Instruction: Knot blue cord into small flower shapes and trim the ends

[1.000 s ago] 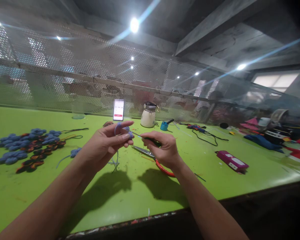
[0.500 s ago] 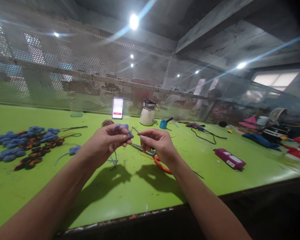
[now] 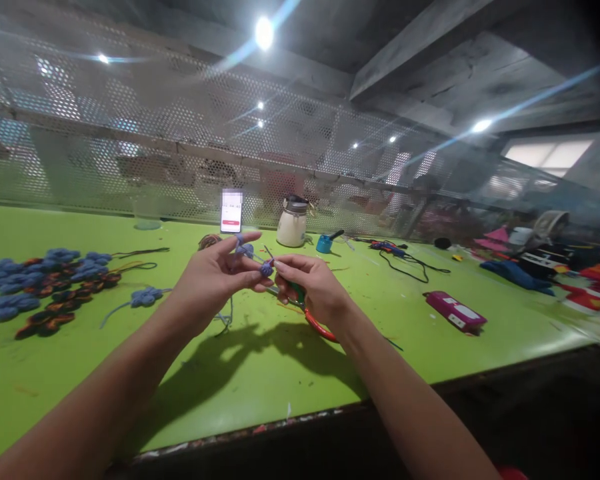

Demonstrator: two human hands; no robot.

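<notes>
My left hand [image 3: 215,270] pinches a small piece of blue crochet [image 3: 267,269] between thumb and fingers. Blue yarn [image 3: 244,249] loops over its raised index finger and runs to the piece. Closed around a thin crochet hook [image 3: 269,251], my right hand [image 3: 313,280] meets the left at the crochet; a bit of green shows within its grip. Beneath the right hand lies a pair of scissors [image 3: 320,328] with red handles, its blades partly hidden. A loose yarn tail [image 3: 224,320] hangs below my left hand.
Several blue and orange-black crochet flowers [image 3: 10,303] lie at left, near a single blue flower [image 3: 147,297]. Behind my hands stand a lit phone [image 3: 231,212], a cream jug [image 3: 291,225] and a blue pot [image 3: 324,245]. A purple power strip [image 3: 455,313] sits at right.
My left index finger has lifted and straightened with the yarn over it. The right hand has come closer, bringing the hook to the crochet piece. The view has shifted slightly.
</notes>
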